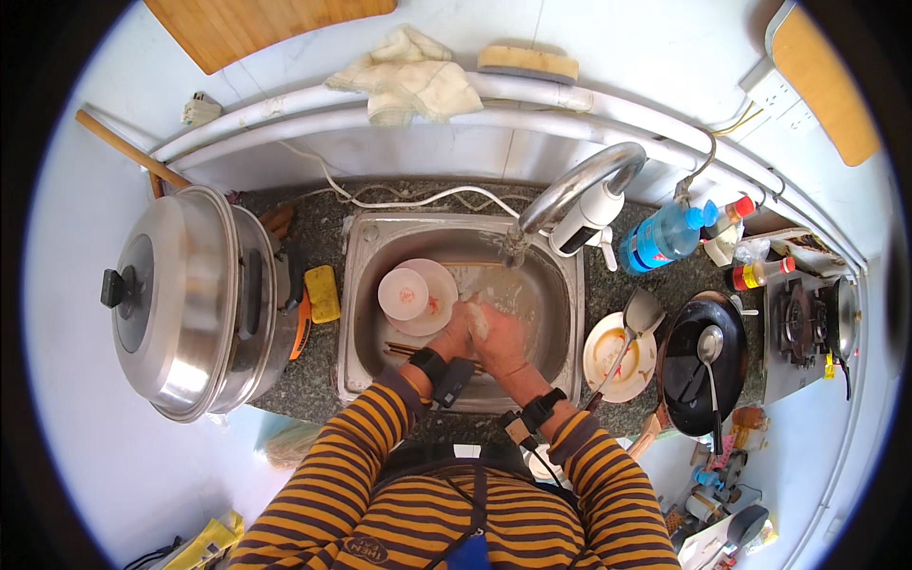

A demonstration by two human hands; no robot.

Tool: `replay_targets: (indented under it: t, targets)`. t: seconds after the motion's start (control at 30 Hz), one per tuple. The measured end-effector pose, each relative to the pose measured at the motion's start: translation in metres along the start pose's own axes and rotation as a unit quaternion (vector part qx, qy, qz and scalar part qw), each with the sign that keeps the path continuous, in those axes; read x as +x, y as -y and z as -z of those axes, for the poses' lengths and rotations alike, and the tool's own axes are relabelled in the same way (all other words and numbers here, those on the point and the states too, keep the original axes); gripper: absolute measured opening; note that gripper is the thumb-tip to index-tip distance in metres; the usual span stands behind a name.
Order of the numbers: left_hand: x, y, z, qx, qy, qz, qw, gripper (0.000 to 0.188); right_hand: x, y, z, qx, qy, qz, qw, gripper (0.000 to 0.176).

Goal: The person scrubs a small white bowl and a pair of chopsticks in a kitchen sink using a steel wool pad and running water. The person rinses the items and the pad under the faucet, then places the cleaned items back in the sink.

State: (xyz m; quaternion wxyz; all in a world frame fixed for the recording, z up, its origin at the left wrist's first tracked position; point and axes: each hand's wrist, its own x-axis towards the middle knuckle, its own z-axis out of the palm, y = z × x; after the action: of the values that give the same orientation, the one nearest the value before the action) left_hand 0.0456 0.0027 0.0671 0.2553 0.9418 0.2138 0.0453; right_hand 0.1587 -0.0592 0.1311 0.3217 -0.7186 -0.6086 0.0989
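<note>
My left hand (454, 336) and my right hand (499, 338) meet over the stainless-steel sink (356, 285), touching each other. Between them shows something small and whitish; whether it is foam or a cloth I cannot tell, and most fingers are hidden. Just left of the hands, a small white bowl (403, 293) rests on or in a larger pale bowl (438, 326), both with red residue. Several chopsticks (402, 349) lie on the sink bottom, partly behind my left wrist. Above the sink's right rear hangs the spout of the metal faucet (581, 182).
A large lidded steamer pot (178, 299) and a yellow sponge (323, 294) stand left. On the right are a soiled plate (618, 370) with a spatula (641, 317), a black pan (684, 349) holding a spoon (710, 345), a blue bottle (652, 242) and a gas stove (791, 335).
</note>
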Motion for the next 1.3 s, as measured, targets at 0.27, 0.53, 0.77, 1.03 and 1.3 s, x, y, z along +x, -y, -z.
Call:
replay_targets:
  t: [0.27,0.53,0.77,1.03,1.3]
  targets:
    - [0.020,-0.015,0.011,-0.640,-0.040,0.401,0.655,0.052,0.015,-0.045,0.014,-0.019,0.083,-0.152,0.985,0.028]
    - [0.029,0.011,-0.029,-0.597,-0.208,0.314,0.709,0.038,0.003,-0.048,0.014,0.230,0.000,-0.182,0.956,0.033]
    - [0.033,0.014,-0.038,-0.745,-0.287,0.348,0.492,0.032,-0.004,-0.011,0.017,0.212,0.000,-0.142,0.967,0.031]
    - [0.027,-0.030,-0.017,-0.747,-0.201,0.279,0.570,0.026,0.013,-0.019,0.007,0.007,-0.005,-0.167,0.986,0.033]
    - [0.015,-0.016,-0.029,-0.604,-0.208,0.144,0.756,0.032,0.009,-0.008,0.008,-0.006,-0.032,-0.129,0.991,0.021]
